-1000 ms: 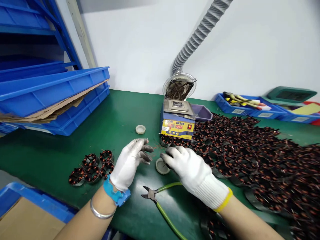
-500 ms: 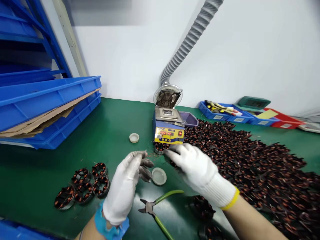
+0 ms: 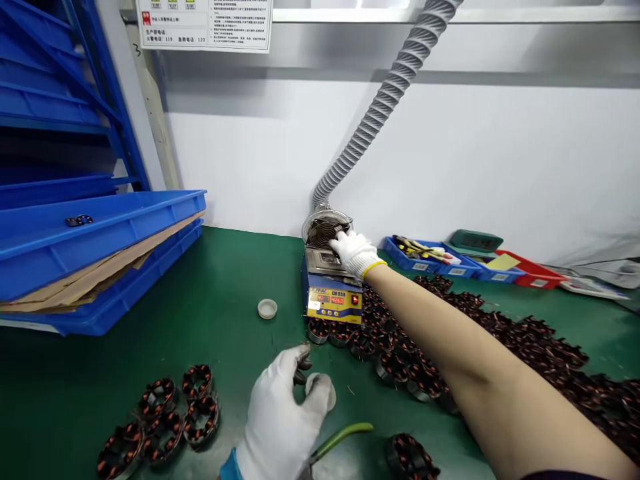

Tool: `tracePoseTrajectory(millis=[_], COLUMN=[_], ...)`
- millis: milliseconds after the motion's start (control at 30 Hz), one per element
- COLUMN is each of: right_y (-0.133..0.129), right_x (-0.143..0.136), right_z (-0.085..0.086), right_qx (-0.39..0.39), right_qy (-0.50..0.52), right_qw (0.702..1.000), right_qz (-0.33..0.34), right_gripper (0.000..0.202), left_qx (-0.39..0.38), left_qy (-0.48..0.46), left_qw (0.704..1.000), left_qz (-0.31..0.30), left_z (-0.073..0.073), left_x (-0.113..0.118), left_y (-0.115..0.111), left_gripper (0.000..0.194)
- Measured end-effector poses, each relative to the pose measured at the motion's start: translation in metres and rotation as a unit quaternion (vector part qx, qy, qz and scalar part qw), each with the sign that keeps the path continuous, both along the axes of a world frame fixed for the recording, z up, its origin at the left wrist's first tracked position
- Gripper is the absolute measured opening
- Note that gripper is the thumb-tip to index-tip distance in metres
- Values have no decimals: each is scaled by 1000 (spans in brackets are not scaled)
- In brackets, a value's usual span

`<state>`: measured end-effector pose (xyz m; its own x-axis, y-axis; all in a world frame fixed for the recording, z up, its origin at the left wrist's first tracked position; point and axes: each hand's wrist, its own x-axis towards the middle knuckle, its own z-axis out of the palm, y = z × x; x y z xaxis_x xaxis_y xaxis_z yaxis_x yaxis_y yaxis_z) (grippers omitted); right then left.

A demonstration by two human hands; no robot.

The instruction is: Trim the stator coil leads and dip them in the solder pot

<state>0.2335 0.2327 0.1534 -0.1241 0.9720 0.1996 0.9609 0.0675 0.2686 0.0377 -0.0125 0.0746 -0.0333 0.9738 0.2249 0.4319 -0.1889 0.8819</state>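
Worktable (image 3: 235, 273) is green and carries, at the right, one wide spread of copper-wound stators (image 3: 530, 347), which reaches close to the front of the solder pot (image 3: 334, 307). Stacked blue trays (image 3: 115, 220) are at the left, with brown cardboard (image 3: 107, 257) between them. The right hand (image 3: 355, 253), in white glove, is at the top of the solder pot, fingers bent before its round coil — I cannot tell if they grip something. The left hand (image 3: 280, 417) is half open above the table, thumb apart from fingers, nothing seen between; its thumb partly covers a pale dish (image 3: 327, 392) — contact is unclear. Green-handled cutters (image 3: 343, 440) lie beside this hand. Five separate stators (image 3: 203, 437) lie farther left.
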Motion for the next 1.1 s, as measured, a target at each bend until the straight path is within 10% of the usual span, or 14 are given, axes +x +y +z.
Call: tracePoseTrajectory(millis=[767, 1100], right_y=[14, 1], right_x=[11, 11], right_z=[18, -4], right_qx=[16, 10], right_qy=[226, 327], right_qw=[972, 942], right_qz=[-54, -69], right_gripper=[49, 37], left_qx=[-55, -52], left_qy=[79, 75], left_qw=[994, 995], left_qz=[-42, -33], left_z=[3, 1], left_x=[7, 5], left_y=[-2, 0], left_gripper=[37, 32])
